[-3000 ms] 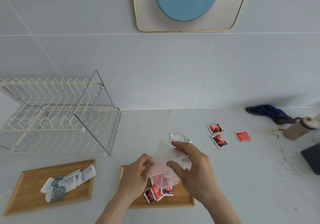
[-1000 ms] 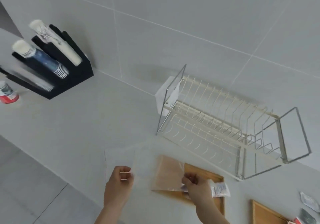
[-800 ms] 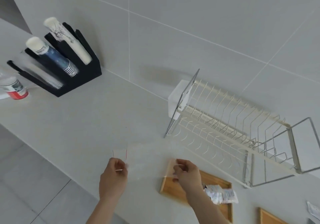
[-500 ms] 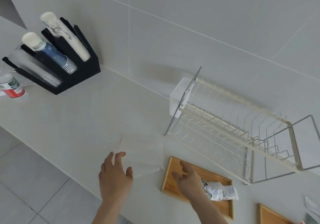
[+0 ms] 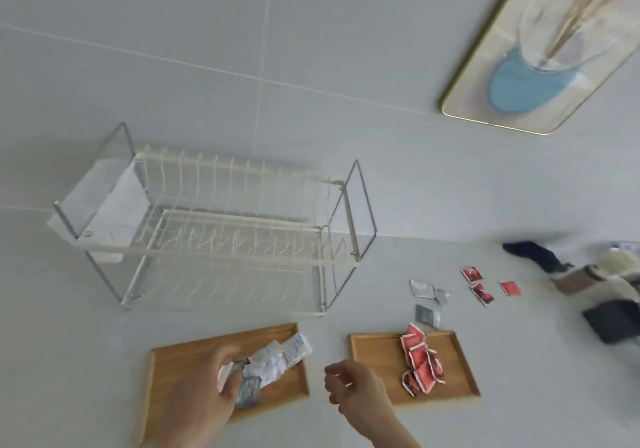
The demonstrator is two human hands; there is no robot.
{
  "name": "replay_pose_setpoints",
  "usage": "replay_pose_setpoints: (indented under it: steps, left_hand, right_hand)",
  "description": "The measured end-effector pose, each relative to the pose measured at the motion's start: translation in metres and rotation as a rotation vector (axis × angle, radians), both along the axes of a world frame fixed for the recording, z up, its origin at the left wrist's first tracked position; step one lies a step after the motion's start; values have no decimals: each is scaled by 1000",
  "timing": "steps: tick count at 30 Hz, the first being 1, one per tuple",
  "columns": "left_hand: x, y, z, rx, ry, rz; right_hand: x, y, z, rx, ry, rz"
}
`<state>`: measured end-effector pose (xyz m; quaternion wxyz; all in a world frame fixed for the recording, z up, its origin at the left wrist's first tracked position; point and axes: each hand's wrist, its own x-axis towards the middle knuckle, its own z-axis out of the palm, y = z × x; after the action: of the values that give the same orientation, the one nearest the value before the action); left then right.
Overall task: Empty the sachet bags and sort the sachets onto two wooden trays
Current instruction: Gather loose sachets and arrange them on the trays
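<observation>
Bare bench (image 5: pixel 346 420) runs between the 2 trays, left tray (image 5: pixel 173 371) and right tray (image 5: pixel 377 368), giving hands a lane. The dish rack (image 5: pixel 225 236) blocks the back; loose sachets (image 5: pixel 429 292) litter the right.

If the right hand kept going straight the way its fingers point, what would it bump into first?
Probably nothing soon. The right hand points up and a little left, into the bare gap of counter between the two wooden trays. Farther along, the dish rack would likely come first, though depth is unclear.

left hand (image 5: pixel 204 390) low, fingers loosely curled; right hand (image 5: pixel 356 390) half-open, empty.
</observation>
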<state>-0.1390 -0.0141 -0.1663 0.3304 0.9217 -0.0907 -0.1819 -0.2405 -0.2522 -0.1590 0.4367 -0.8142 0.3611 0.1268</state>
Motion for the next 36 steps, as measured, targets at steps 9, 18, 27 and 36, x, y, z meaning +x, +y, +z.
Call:
replay_pose_setpoints:
  steps: [9,18,27,36]
  left_hand:
    - [-26,-208,12,-39,76,-285]
    - [-31,-391,-2,37,43,-415]
    - [-15,-479,-28,218,-35,-562]
    - [-4,-496,-58,404,-131,-729]
  right_hand:
    - [-52,-189,0,-23,-105,-352]
    - [-35,-350,-20,-176,-92,-292]
    - [30,-396,-58,-355,-145,15]
    - [48,-421,-78,-182,-58,-8]
